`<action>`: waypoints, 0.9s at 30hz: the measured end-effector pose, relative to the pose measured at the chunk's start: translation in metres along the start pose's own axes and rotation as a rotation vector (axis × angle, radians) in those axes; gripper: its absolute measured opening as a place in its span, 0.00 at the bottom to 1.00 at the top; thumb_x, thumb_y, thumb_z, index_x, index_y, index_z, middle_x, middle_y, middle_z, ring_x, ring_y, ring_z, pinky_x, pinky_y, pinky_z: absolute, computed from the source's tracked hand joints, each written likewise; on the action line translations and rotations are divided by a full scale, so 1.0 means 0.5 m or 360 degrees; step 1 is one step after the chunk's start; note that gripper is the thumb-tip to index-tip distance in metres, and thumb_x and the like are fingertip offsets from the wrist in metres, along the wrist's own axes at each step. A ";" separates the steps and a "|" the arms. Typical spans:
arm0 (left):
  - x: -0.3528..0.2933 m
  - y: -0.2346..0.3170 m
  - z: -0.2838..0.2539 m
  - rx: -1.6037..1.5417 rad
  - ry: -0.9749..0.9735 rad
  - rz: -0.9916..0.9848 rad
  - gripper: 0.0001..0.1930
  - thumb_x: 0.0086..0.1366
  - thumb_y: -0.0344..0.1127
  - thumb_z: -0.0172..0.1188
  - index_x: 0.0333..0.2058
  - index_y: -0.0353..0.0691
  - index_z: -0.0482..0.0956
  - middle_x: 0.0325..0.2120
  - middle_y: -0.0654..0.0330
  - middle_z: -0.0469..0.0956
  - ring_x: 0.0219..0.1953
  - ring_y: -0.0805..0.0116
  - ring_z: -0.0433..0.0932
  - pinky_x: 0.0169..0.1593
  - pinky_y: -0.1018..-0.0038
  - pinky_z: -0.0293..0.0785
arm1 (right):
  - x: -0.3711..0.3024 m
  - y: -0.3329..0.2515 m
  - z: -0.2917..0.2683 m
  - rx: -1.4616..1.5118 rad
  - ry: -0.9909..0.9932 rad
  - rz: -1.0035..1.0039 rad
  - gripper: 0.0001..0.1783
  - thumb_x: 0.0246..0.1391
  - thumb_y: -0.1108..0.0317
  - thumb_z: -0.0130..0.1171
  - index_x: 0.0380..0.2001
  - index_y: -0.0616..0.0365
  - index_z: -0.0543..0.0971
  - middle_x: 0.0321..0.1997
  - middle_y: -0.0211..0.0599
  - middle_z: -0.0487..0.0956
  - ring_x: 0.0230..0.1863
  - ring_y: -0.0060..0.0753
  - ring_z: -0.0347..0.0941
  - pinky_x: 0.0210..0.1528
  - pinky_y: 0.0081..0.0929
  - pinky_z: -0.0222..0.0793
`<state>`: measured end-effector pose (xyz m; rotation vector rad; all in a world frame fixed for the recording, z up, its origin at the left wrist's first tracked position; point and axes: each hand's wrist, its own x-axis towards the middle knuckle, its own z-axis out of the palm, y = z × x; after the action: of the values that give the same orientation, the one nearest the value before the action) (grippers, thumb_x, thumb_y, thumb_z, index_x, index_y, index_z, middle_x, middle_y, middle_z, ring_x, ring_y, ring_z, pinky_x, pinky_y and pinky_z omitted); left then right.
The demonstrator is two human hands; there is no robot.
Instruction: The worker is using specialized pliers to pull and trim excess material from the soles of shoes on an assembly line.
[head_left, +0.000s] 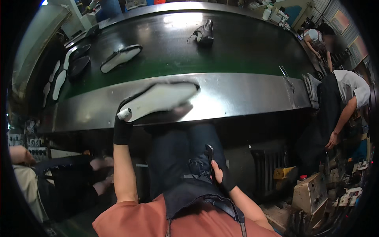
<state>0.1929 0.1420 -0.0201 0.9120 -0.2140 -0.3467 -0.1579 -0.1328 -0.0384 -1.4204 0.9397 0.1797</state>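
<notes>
My left hand, in a black glove with white wrapping on the thumb, grips one end of a shoe. Its pale, sole-shaped underside faces up, with a dark upper showing around the edge. The shoe is slightly blurred over the steel ledge in front of me. Down by my lap, my right hand, also in a dark glove with bare fingertips, is closed around a dark metal hand tool. The tool has a curved, hooked head pointing away from me; its exact kind is unclear.
Beyond the ledge runs a black and green conveyor belt. A black shoe stands on it, and another lies pale side up. Pale insoles sit at the far left. Co-workers flank me, one bending at right. Machinery stands lower right.
</notes>
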 end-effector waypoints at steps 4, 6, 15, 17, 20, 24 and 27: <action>-0.128 0.017 0.125 0.0709 -0.0383 -0.0027 0.37 0.49 0.33 0.72 0.59 0.37 0.68 0.49 0.56 0.76 0.53 0.62 0.75 0.60 0.65 0.71 | -0.019 0.023 -0.023 -0.0049 -0.0158 -0.0072 0.30 0.68 0.42 0.45 0.28 0.58 0.76 0.17 0.29 0.72 0.17 0.23 0.70 0.21 0.24 0.64; -0.196 -0.023 0.178 0.0968 -0.0432 -0.0103 0.42 0.43 0.30 0.77 0.59 0.38 0.69 0.49 0.58 0.75 0.52 0.64 0.75 0.60 0.66 0.70 | -0.036 0.024 -0.028 -0.0050 -0.0199 -0.0044 0.31 0.68 0.41 0.45 0.26 0.58 0.76 0.16 0.30 0.73 0.17 0.24 0.70 0.22 0.24 0.64; -0.162 -0.132 0.282 0.0857 -0.0529 -0.0030 0.15 0.57 0.27 0.68 0.43 0.38 0.78 0.46 0.62 0.77 0.47 0.73 0.75 0.52 0.75 0.70 | -0.112 -0.004 -0.020 0.0056 -0.0385 -0.0257 0.30 0.68 0.43 0.47 0.24 0.58 0.78 0.19 0.32 0.77 0.22 0.21 0.72 0.28 0.22 0.67; -0.160 -0.147 0.295 0.0923 -0.0536 0.0092 0.10 0.63 0.33 0.65 0.41 0.36 0.79 0.39 0.63 0.79 0.40 0.74 0.75 0.48 0.76 0.71 | -0.121 -0.030 0.000 0.0032 -0.0445 -0.0310 0.28 0.69 0.46 0.47 0.28 0.59 0.79 0.23 0.30 0.78 0.24 0.22 0.72 0.31 0.23 0.69; -0.183 -0.149 0.326 0.0893 -0.0452 0.0048 0.16 0.70 0.44 0.59 0.38 0.34 0.80 0.33 0.64 0.80 0.37 0.76 0.75 0.45 0.76 0.72 | -0.116 -0.042 0.046 0.0013 -0.0426 -0.0807 0.27 0.70 0.47 0.45 0.35 0.61 0.80 0.28 0.29 0.79 0.31 0.22 0.73 0.38 0.23 0.69; -0.207 -0.144 0.328 0.0536 -0.0478 -0.0075 0.24 0.75 0.52 0.46 0.38 0.35 0.80 0.36 0.61 0.80 0.40 0.73 0.76 0.48 0.74 0.71 | -0.103 -0.079 0.058 0.0114 -0.0706 -0.0688 0.26 0.72 0.50 0.42 0.42 0.60 0.81 0.35 0.28 0.80 0.39 0.21 0.72 0.46 0.21 0.67; -0.238 -0.142 0.336 0.0384 -0.0462 0.0028 0.27 0.76 0.53 0.40 0.38 0.36 0.80 0.38 0.59 0.79 0.42 0.69 0.76 0.51 0.71 0.70 | -0.129 -0.089 0.050 0.0501 -0.0919 -0.0409 0.23 0.73 0.51 0.41 0.48 0.57 0.78 0.39 0.27 0.79 0.40 0.20 0.72 0.49 0.21 0.68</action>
<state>0.0139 0.0243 0.0192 1.0948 -0.5394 -0.4433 -0.1607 -0.0930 0.0336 -1.0927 0.2896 0.2224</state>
